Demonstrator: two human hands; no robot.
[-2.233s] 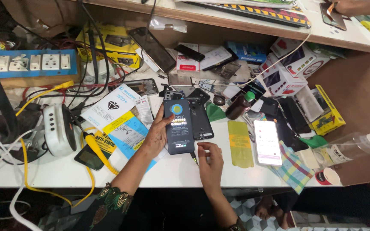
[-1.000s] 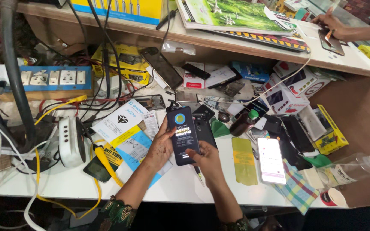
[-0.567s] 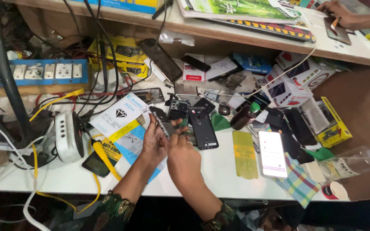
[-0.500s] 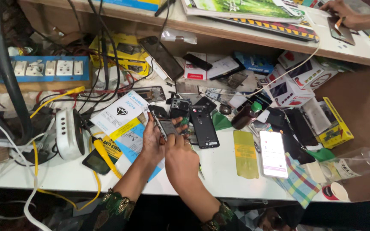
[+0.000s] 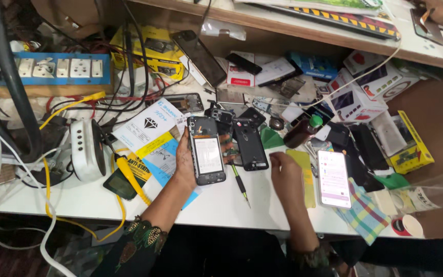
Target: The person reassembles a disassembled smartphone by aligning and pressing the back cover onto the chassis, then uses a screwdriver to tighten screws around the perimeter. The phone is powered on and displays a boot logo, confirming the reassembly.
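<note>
Two hands over cluttered bench. Left hand (image 5: 184,163) grips opened phone (image 5: 206,150), back off, innards exposed, held above table (image 5: 221,200). Right hand (image 5: 284,172) loosely curled, empty, beside screwdriver (image 5: 240,184). Back cover (image 5: 250,145) alongside; reassembly pending.

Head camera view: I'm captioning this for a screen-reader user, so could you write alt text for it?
A person's left hand holds an opened phone, its back cover off, over a cluttered white workbench, while the right hand rests beside a small screwdriver. Around them lie a black back cover, a lit phone, boxes and cables.
</note>
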